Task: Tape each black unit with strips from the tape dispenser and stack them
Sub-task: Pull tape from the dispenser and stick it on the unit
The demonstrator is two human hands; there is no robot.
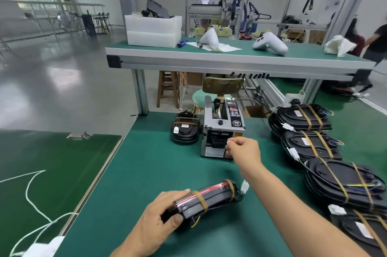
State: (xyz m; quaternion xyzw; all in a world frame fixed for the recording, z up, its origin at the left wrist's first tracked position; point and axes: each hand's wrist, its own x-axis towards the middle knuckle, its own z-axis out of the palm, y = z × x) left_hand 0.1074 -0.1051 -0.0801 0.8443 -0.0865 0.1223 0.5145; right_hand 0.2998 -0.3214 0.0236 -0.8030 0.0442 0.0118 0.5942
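Observation:
My left hand grips a black unit standing on its edge on the green mat, near the front; two tan tape bands wrap it and a white connector sticks out at its right end. My right hand reaches to the outlet of the grey tape dispenser, fingers pinched at the slot; whether a strip is between them I cannot tell. One taped black unit lies left of the dispenser. Stacks of taped black units run along the right side.
The green mat ends at a metal edge on the left, beside a lower green surface with a white cord. Behind stands a raised bench with white foam boxes and white shells. A person stands at far right.

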